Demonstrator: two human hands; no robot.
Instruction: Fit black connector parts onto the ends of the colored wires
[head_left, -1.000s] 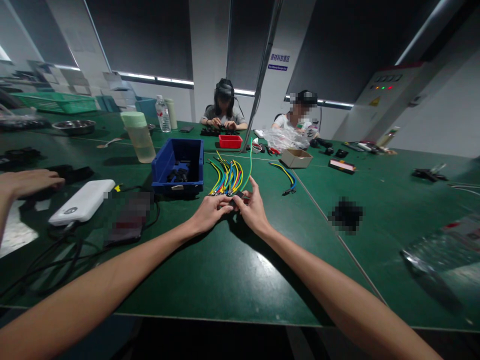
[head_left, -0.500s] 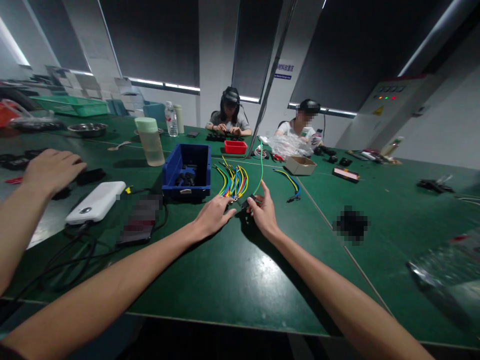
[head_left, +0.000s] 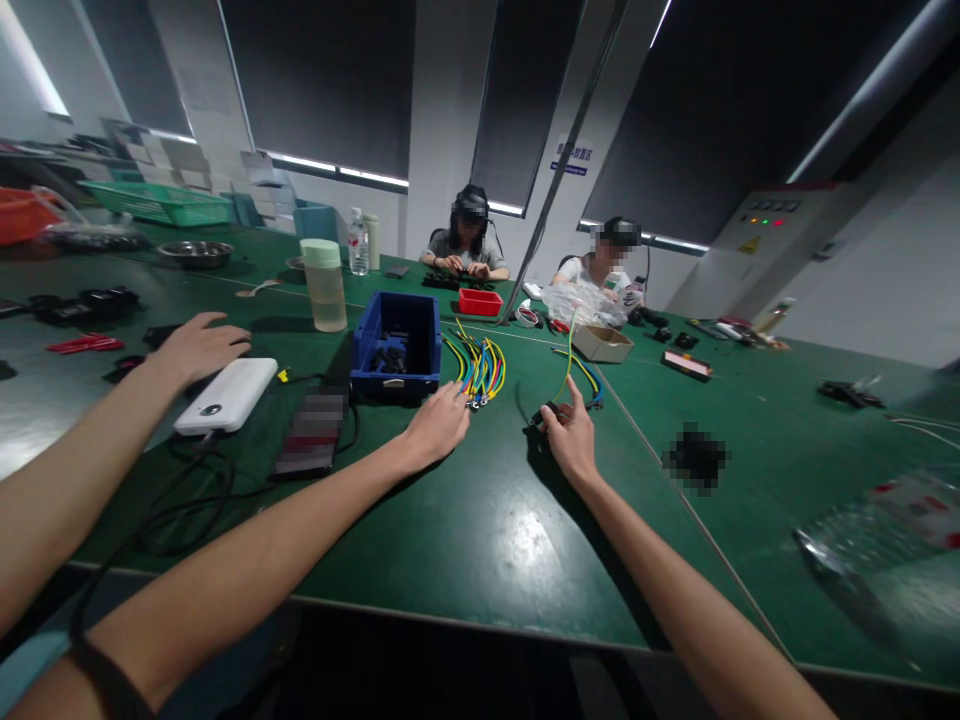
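Note:
My left hand [head_left: 441,426] rests palm down on the green table [head_left: 465,520], its fingertips at the near ends of a bundle of yellow, blue and green wires [head_left: 478,366]. My right hand [head_left: 570,432] is to the right of the bundle and grips a small black connector [head_left: 549,411] from which a green wire [head_left: 565,358] rises up. A blue bin [head_left: 397,343] holding black parts stands just left of the bundle.
A co-worker's arm on the left reaches toward a white power bank [head_left: 225,394], next to a phone [head_left: 310,446] and black cables. A frosted cup [head_left: 325,285], a cardboard box [head_left: 604,343] and a red tray [head_left: 480,301] stand farther back. Two people sit at the far side.
My right hand has moved right, away from the wire bundle, carrying the black connector and its green wire. My left hand let go and stays by the wire ends. The co-worker's hand moved toward the power bank.

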